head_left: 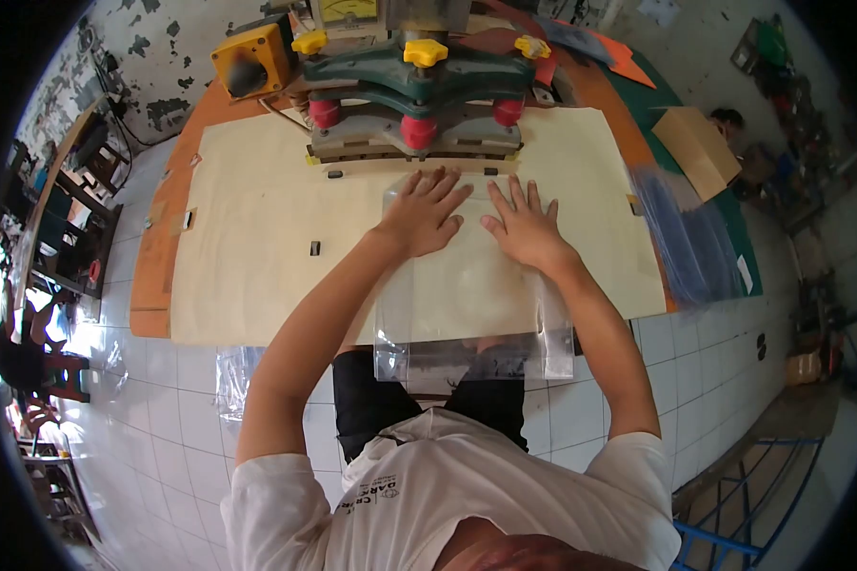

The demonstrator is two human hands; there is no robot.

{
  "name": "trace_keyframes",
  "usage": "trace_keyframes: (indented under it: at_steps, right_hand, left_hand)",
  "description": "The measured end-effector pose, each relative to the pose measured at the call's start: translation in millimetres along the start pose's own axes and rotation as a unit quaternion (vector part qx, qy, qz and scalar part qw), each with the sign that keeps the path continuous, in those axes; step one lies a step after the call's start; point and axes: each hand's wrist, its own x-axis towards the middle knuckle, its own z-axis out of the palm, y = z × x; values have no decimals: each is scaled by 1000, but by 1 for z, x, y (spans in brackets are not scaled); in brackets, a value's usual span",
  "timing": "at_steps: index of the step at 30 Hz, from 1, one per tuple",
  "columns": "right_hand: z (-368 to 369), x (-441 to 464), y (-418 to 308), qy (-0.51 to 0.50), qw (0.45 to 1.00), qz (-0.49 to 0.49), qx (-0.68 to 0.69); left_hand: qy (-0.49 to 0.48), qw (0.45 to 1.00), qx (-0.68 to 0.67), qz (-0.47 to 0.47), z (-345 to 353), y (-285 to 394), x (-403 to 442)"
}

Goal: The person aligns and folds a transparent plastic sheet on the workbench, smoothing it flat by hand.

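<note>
A clear plastic sheet (462, 290) lies on the cream-coloured table cover (248, 238), its near end hanging over the table's front edge. My left hand (423, 211) rests flat on the sheet's far left part, fingers spread. On its far right part my right hand (525, 226) lies flat too, fingers apart. Just beyond my fingertips stands a pressing machine with a green frame (419, 74), red mounts and a long metal bar (417, 143). Small dark blocks sit on the cover, one block (334, 174) left of my left hand and another block (490, 171) near my right fingertips.
A stack of clear plastic sheets (690, 238) lies at the table's right, near a brown cardboard piece (695, 152). A yellow box (251, 61) with a dark round front stands at the back left. More clear plastic (236, 381) hangs below the front edge. Another person (728, 122) is partly visible behind the cardboard.
</note>
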Motion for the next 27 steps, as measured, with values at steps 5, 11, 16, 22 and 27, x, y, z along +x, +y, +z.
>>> trace_keyframes:
  at_steps: [5,11,16,22,27]
  right_hand:
    - [13,-1,0,40,999,2,-6]
    - [19,-1,3,63,998,-7,0]
    - [23,2,8,82,997,-8,4]
    - [28,-2,4,83,997,-5,8]
    - [26,1,5,74,997,5,-1]
  left_hand:
    - [16,1000,-7,2,-3,-1,1]
    - [78,995,-47,38,-7,-2,-2]
    - [-46,906,-419,43,-92,46,-32]
    - [141,429,-824,342,-229,136,-113]
    - [139,447,-841,271,-271,169,-114]
